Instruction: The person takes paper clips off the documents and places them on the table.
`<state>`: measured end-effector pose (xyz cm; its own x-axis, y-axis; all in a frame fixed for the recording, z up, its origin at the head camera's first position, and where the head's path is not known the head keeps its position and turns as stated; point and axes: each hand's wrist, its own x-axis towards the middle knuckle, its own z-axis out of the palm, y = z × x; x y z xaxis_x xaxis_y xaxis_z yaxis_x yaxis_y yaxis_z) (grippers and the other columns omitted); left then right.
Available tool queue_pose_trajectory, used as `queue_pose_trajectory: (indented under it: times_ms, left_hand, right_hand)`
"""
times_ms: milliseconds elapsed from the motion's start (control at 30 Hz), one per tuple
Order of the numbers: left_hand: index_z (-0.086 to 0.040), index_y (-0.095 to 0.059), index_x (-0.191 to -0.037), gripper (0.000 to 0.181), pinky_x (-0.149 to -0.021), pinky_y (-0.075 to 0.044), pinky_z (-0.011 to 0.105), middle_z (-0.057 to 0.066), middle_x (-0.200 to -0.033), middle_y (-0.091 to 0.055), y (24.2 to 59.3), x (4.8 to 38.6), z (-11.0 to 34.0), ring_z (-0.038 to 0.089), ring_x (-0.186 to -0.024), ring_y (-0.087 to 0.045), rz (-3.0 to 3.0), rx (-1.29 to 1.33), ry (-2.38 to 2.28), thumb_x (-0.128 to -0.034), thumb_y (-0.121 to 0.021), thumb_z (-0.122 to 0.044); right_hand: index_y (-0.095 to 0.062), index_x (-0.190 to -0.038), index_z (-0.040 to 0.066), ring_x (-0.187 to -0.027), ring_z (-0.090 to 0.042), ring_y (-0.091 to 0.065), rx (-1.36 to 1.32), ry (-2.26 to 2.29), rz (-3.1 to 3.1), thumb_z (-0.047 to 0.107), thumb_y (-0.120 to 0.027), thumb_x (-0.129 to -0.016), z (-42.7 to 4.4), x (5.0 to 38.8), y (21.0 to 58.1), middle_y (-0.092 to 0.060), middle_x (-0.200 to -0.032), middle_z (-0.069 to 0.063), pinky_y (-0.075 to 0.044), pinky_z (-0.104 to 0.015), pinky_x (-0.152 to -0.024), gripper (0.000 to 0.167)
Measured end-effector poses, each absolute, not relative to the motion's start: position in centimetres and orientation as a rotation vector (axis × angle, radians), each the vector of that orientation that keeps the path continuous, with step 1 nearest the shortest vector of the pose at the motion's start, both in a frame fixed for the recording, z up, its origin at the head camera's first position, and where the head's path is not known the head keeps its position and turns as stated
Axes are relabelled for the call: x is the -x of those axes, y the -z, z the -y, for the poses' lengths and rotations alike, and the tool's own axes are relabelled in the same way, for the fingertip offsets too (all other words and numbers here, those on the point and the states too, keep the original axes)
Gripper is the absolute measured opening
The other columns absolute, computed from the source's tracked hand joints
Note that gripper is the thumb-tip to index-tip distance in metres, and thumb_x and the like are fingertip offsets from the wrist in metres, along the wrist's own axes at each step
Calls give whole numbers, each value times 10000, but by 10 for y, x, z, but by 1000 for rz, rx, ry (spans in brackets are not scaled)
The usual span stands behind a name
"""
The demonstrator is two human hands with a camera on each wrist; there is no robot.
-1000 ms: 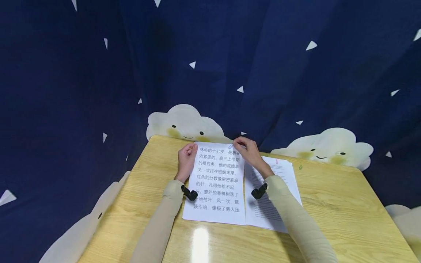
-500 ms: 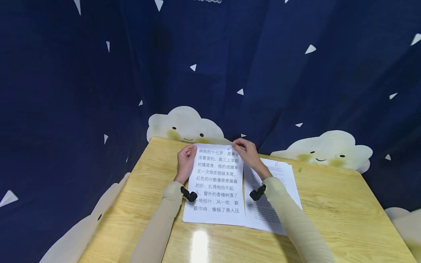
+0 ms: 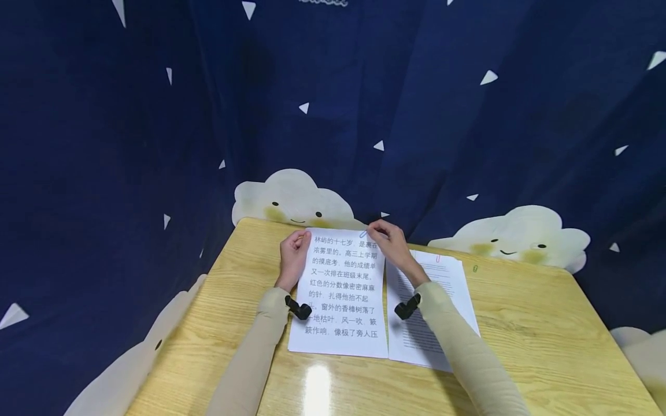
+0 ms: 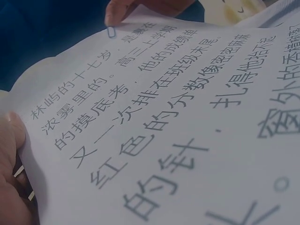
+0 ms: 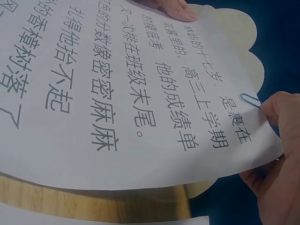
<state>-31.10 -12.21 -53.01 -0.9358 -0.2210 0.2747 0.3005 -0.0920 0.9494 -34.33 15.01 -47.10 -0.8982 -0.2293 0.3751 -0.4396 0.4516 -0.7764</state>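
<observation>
The large-print sheet (image 3: 343, 289) is held up by its top edge between both hands. My left hand (image 3: 293, 257) pinches its upper left corner, thumb on the printed face. At the upper right, my right hand (image 3: 392, 245) pinches the edge beside a blue paper clip (image 3: 363, 234). In the right wrist view the clip (image 5: 250, 100) sits over the edge, its end touching the thumb and index finger of my right hand (image 5: 283, 140). The left wrist view shows the thumb of my left hand (image 4: 11, 173) on the sheet's edge.
A second printed stack (image 3: 424, 323) with a red clip (image 3: 438, 258) lies to the right, partly under my right forearm. A green clip (image 3: 475, 268) lies on the wooden table (image 3: 546, 335). A dark blue curtain (image 3: 333, 115) with clouds hangs behind.
Both hands keep their grip on the sheet. The whole scene sits slightly lower in the head view than a second ago; otherwise little differs.
</observation>
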Motion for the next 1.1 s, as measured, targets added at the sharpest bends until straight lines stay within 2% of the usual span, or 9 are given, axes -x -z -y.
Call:
queue_pose_trajectory:
  times_ms: [100,233,367,600,767,967,1100]
  left_hand:
    - [13,-730,-1149,299,-488,-470,207,275,-921,-750,530,311,123,234,-600,-662,1840,87,2093,-1062,-632,-255]
    - [1,-727,-1131,272,-476,-476,206,238,-890,-757,528,310,123,134,-563,-643,1826,90,2107,-1070,-622,-243]
    - [-5,-725,-1118,257,-471,-473,205,214,-870,-759,527,311,123,139,-560,-646,1817,94,2118,-1075,-613,-232]
    - [-11,-731,-1134,255,-486,-473,198,206,-895,-765,527,313,123,125,-579,-649,1826,85,2104,-1068,-625,-233]
    - [-19,-731,-1151,264,-491,-478,202,216,-916,-763,527,312,124,131,-589,-648,1840,88,2096,-1069,-626,-247]
    - [-10,-729,-1154,270,-490,-468,200,204,-909,-765,529,309,126,126,-583,-632,1841,65,2096,-1067,-632,-246]
    - [-3,-731,-1147,266,-477,-447,194,187,-880,-767,530,309,127,109,-562,-614,1834,49,2095,-1065,-636,-237]
  right_hand:
    - [-742,-1069,39,-998,-240,-633,-573,-1424,2483,176,-665,-1036,-149,343,471,-722,-1059,-129,-463,-335,-944,161]
    - [-739,-1067,49,-985,-220,-621,-584,-1429,2471,169,-660,-1037,-147,343,469,-718,-1055,-112,-458,-317,-937,147]
    - [-739,-1062,40,-971,-222,-612,-604,-1456,2440,164,-668,-1032,-147,342,466,-716,-1050,-125,-448,-291,-919,146]
    - [-739,-1043,39,-872,-200,-579,-563,-1448,2414,152,-669,-1035,-154,344,466,-708,-1006,-115,-434,-223,-775,134]
    - [-735,-1054,48,-869,-179,-581,-539,-1439,2428,162,-660,-1040,-160,344,468,-705,-1020,-95,-440,-209,-769,137]
    - [-735,-1073,27,-861,-194,-594,-543,-1443,2437,180,-663,-1046,-168,341,470,-715,-1019,-123,-451,-210,-756,171]
    - [-736,-1068,31,-845,-155,-603,-543,-1460,2428,189,-669,-1044,-174,339,471,-719,-1003,-142,-463,-196,-738,173]
